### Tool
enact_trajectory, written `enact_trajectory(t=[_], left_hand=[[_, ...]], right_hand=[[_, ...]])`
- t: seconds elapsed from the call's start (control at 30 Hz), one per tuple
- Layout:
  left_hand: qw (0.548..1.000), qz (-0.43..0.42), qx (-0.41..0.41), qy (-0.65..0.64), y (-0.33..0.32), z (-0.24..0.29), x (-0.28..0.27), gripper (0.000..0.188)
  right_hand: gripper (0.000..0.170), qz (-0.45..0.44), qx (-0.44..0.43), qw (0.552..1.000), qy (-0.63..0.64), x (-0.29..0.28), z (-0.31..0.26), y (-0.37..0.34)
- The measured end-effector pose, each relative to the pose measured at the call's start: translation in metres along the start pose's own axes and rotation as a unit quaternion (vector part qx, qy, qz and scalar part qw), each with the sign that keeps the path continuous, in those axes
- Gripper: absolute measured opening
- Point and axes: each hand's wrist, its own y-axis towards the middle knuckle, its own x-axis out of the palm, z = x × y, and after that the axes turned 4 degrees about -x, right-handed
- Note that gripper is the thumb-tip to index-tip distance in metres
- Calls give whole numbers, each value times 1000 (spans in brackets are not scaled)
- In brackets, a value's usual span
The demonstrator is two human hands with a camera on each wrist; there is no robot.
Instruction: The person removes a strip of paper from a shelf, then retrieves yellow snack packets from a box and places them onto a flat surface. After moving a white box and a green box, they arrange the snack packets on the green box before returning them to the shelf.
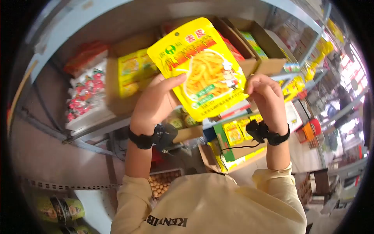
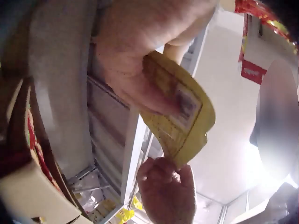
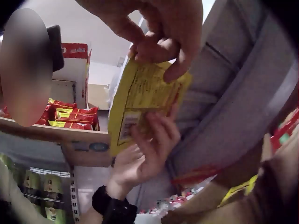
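Note:
A yellow snack pouch (image 1: 206, 66), printed with pale strips and a small cartoon chef, is held up front side towards the head camera. My left hand (image 1: 154, 103) grips its left edge, thumb on the front and fingers spread behind. At the lower right corner my right hand (image 1: 269, 97) pinches the pouch between thumb and curled fingers. The left wrist view shows the back of the pouch (image 2: 187, 140), with a pale printed panel. In the right wrist view, fingers of the left hand (image 3: 152, 149) lie across that back, near a barcode.
Behind the pouch, a metal shelf (image 1: 93, 130) bears a white box of red-wrapped sweets (image 1: 87, 91) and cartons of yellow packs (image 1: 130, 70). Below stand a green-edged carton (image 1: 230, 146) and a crate of round brown items (image 1: 159, 183). Red packets (image 3: 74, 116) fill another box.

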Motion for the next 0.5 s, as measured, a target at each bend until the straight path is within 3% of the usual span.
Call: enact_trajectory(t=[0.07, 0.13, 0.17, 0.27, 0.4, 0.47, 0.5], left_hand=[[998, -30, -53, -27, 7, -29, 8, 33], [994, -32, -94, -35, 16, -68, 17, 34], [989, -68, -127, -40, 21, -86, 18, 33], [967, -70, -246, 25, 39, -147, 11, 35], [928, -54, -334, 155, 58, -236, -9, 37], [929, -29, -368, 16, 64, -283, -24, 35], [927, 0, -375, 20, 66, -305, -31, 34]], right_hand=[[13, 94, 21, 995, 20, -25, 11, -30], [23, 107, 33, 993, -21, -46, 20, -64], [30, 118, 88, 989, -22, -58, 26, -81], [11, 156, 193, 967, -59, -91, 58, -137], [10, 186, 245, 945, -115, -112, 108, -198], [10, 211, 284, 928, -115, -123, 139, -227], [10, 217, 306, 919, -120, -126, 148, -236]])
